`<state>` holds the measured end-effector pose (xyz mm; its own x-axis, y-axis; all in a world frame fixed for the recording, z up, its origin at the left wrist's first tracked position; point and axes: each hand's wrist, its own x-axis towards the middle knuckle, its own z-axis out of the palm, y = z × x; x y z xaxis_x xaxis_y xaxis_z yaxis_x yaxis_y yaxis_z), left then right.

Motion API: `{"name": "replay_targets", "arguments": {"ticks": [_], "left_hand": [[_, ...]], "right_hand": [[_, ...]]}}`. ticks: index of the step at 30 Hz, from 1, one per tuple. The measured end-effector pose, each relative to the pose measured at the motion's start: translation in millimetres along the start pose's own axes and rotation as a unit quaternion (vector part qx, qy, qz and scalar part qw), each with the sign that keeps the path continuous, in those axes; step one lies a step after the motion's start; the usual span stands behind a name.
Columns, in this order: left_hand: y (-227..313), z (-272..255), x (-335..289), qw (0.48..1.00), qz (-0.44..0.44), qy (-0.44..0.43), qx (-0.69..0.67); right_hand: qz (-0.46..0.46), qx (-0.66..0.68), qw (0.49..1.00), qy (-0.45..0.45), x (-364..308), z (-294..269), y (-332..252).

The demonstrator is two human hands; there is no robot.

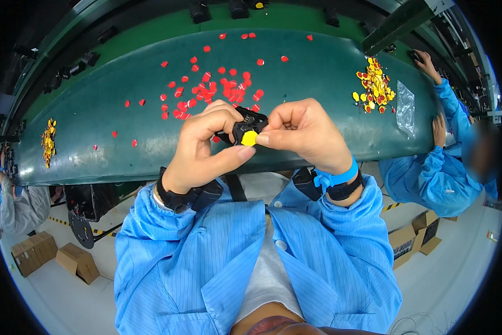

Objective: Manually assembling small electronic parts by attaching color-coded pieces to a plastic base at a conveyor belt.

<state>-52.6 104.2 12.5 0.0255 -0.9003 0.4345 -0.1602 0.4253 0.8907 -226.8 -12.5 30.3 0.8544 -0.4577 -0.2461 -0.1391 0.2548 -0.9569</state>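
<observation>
Left hand [207, 140] grasps black, angular, plastic-looking part [239, 130] bearing flat, yellow, many-sided piece [248, 138]. Right hand [305, 134] pinches at piece's edge; hold unclear.

The black part [241, 128] looks plastic, the jacket [206, 257] cloth, the tabletop [323, 75] smoothly glossy.

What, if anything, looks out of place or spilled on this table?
Mainly the red pieces: they lie scattered across the green table, with strays well away from the main cluster, while the yellow-and-red pieces at right are heaped together. It looks untidy, though perhaps harmless.
</observation>
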Motion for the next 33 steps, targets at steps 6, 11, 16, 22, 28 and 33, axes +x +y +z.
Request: {"name": "replay_targets", "arguments": {"ticks": [6,11,16,22,28,33], "left_hand": [[-5,16,-8,0.981,-0.149,0.095,-0.084],[-6,19,-10,0.983,-0.109,0.115,-0.091],[-21,25,-17,0.983,-0.105,0.140,-0.053],[-26,19,-23,0.976,-0.132,0.148,-0.094],[-24,-3,-26,0.990,-0.114,0.075,0.014],[-29,-12,-22,0.992,-0.090,0.087,-0.013]], "right_hand": [[-0.050,-0.066,0.995,0.049,-6,16,-4],[-0.129,-0.093,0.983,0.089,-8,25,13],[-0.156,-0.085,0.974,0.140,-3,31,33],[-0.164,-0.054,0.975,0.139,4,35,44],[-0.109,-0.016,0.988,0.109,14,36,47],[-0.139,-0.034,0.984,0.105,27,38,43]]}}
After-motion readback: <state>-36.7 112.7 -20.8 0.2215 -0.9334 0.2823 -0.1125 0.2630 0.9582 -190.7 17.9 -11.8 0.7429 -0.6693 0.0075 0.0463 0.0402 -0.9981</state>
